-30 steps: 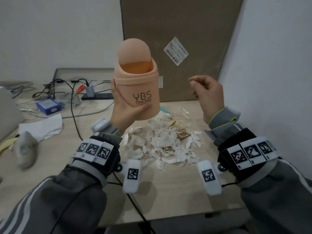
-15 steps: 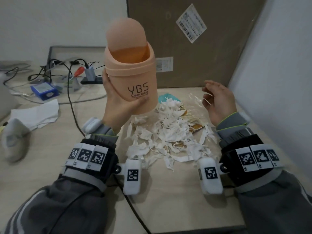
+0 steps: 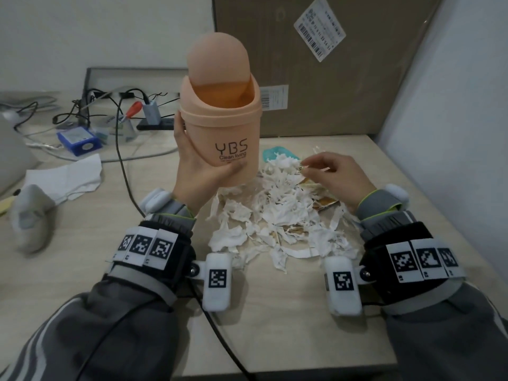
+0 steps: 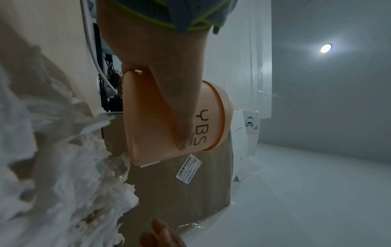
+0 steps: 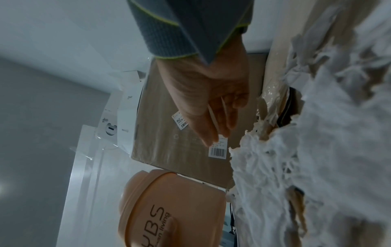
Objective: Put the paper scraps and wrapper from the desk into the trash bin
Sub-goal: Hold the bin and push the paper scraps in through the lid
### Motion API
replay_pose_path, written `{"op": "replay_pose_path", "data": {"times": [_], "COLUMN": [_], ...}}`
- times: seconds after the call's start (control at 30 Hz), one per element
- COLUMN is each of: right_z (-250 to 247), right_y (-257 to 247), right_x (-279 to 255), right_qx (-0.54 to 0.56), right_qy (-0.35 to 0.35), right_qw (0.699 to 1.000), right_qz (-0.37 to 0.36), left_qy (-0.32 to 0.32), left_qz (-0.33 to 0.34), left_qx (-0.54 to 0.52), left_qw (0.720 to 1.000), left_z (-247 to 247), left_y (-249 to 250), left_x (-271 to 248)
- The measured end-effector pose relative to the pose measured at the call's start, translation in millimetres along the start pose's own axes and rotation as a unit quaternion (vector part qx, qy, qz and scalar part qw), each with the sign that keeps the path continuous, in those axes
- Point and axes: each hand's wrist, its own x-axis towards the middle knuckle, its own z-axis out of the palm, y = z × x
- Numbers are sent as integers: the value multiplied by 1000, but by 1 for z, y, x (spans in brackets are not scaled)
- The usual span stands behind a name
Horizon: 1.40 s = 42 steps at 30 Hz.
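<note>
My left hand (image 3: 196, 174) grips a peach swing-lid trash bin (image 3: 220, 133) marked YBS and holds it upright above the desk (image 3: 275, 312), at the left edge of the scrap pile. In the left wrist view the thumb lies across the bin (image 4: 148, 120). A heap of torn white paper scraps (image 3: 275, 215) lies between my wrists, with bits of gold and clear wrapper (image 3: 327, 202) mixed in. My right hand (image 3: 335, 174) rests on the far right of the pile, thumb and forefinger pinching a thin piece of wrapper (image 3: 302, 168). The right wrist view shows pale strips between the fingers (image 5: 213, 117).
A large cardboard box (image 3: 330, 64) leans on the wall behind the desk. Cables and a power strip (image 3: 154, 122), a blue box (image 3: 78, 137), a white tissue (image 3: 68, 177) and a grey cloth lump (image 3: 30, 215) lie at the left. A wall (image 3: 453, 105) bounds the right.
My right hand dropped from beside the raised bin down onto the pile and closed its fingertips on a piece. The bin came slightly lower in my left hand.
</note>
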Motion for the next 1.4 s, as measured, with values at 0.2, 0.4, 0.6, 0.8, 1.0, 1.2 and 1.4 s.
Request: {"op": "replay_pose_path", "data": {"times": [0.2, 0.4, 0.6, 0.8, 1.0, 1.2, 1.4], "right_z": [2, 10, 10, 8, 7, 11, 10], "right_y": [-3, -3, -6, -7, -4, 1, 2], "right_x": [-7, -9, -7, -7, -6, -1, -3], "right_qx": [-219, -287, -269, -137, -54, 58, 57], "right_qy": [-120, -196, -89, 105, 131, 75, 92], "right_qw": [968, 937, 956, 981, 989, 994, 994], "right_qz": [-38, -32, -73, -92, -47, 44, 23], "left_qy": [9, 9, 17, 22, 24, 21, 10], "left_qz": [-1, 3, 12, 28, 23, 33, 47], "left_qx": [0, 24, 58, 111, 123, 145, 153], "left_qw": [1000, 1000, 998, 993, 992, 989, 987], "left_z": [1, 1, 1, 1, 2, 2, 4], "left_y": [-4, -6, -10, -15, -16, -13, -7], "left_x": [-1, -2, -1, 1, 0, -2, -4]}}
